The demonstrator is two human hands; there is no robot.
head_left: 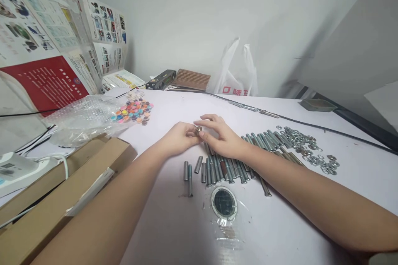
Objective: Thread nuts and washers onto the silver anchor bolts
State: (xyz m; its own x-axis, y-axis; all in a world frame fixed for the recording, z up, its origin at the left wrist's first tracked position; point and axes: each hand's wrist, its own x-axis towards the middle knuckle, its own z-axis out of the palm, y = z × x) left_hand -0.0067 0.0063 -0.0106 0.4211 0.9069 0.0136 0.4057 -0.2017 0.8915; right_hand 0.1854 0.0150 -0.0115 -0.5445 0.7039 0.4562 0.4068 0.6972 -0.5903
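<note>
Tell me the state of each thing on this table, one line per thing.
Small metal part: held between both hands.
Left hand: fingertips pinching it.
Right hand: fingertips on it too.
Bolts: lying flat, side by side.
Washers: loose heap.
Coloured discs: loose pile.
Plastic bag: standing, handles up.

Shiny metal bolts (pixel 224 169), matt table (pixel 174 223)
</note>
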